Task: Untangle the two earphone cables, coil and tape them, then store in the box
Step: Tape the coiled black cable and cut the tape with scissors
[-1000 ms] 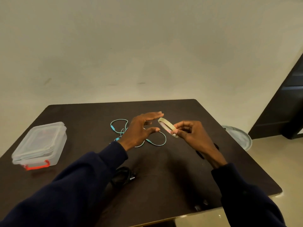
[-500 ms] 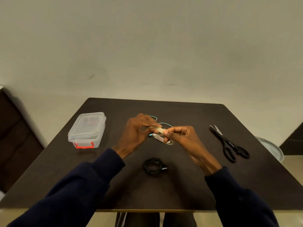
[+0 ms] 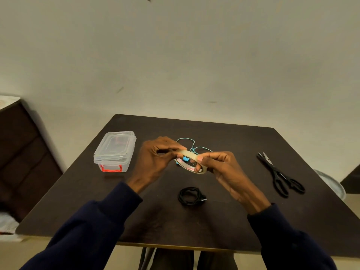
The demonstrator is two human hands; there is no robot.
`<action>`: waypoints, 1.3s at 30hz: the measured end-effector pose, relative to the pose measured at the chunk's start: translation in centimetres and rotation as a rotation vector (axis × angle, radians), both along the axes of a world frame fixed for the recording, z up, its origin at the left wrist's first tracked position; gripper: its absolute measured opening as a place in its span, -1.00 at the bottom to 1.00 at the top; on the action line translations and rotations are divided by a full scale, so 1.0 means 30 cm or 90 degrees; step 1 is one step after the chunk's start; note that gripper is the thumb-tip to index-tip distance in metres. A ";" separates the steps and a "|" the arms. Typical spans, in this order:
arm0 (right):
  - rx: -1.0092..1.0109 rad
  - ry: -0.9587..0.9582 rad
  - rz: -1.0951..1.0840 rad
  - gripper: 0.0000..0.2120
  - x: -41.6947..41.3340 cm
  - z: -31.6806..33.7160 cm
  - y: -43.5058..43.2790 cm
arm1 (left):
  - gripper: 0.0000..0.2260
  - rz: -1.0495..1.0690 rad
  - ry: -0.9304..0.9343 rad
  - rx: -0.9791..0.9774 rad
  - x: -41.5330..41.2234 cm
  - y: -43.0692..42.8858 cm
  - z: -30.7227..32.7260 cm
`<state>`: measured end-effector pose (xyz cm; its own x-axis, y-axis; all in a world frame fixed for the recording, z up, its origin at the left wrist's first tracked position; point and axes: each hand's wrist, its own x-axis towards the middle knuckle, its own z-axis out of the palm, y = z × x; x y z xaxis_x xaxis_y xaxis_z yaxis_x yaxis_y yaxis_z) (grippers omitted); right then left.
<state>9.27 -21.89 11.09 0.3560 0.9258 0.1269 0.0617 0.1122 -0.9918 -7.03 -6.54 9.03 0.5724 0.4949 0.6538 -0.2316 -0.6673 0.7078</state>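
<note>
The left grip (image 3: 155, 156) pinched the left edge of the tape roll (image 3: 188, 152); the right grip (image 3: 220, 168) grasped its right side, and the roll was held above the bench (image 3: 214, 227). The blue earphone cable (image 3: 186, 140) lay loose on the bench behind the roll. The black earphone cable (image 3: 190, 196) lay coiled nearer the person. The lidded box (image 3: 115, 151) stood to the left, and the scissors (image 3: 278, 176) lay to the right.
</note>
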 end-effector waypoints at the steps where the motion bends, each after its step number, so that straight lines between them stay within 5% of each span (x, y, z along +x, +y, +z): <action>1: 0.000 0.000 -0.006 -0.83 -0.009 0.002 0.004 | -0.80 0.008 0.007 0.019 -0.001 -0.002 0.004; 6: 0.016 0.038 -0.002 -0.80 -0.052 0.015 0.021 | -0.80 0.024 0.011 0.112 -0.006 -0.009 0.034; 16: 0.035 0.196 0.091 -0.75 -0.075 0.055 0.000 | -0.83 -0.004 -0.057 -0.086 -0.015 -0.034 0.017; 27: 0.052 0.282 0.110 -0.66 -0.068 0.049 -0.003 | -0.74 -0.025 -0.155 -0.529 -0.028 -0.090 -0.014; 30: 0.049 0.282 0.068 -0.77 -0.076 0.049 0.010 | -0.70 -0.065 -0.138 -0.628 -0.027 -0.095 -0.034; 32: 0.048 0.248 0.029 -0.79 -0.079 0.045 0.016 | -0.70 -0.069 -0.113 -0.582 -0.031 -0.105 -0.034; 36: 0.032 0.194 -0.040 -0.82 -0.085 0.029 0.030 | -0.69 0.017 -0.038 -0.192 -0.053 -0.086 -0.019; 39: 0.023 0.184 -0.056 -0.82 -0.092 0.027 0.042 | -0.74 0.009 -0.005 -0.097 -0.047 -0.079 -0.013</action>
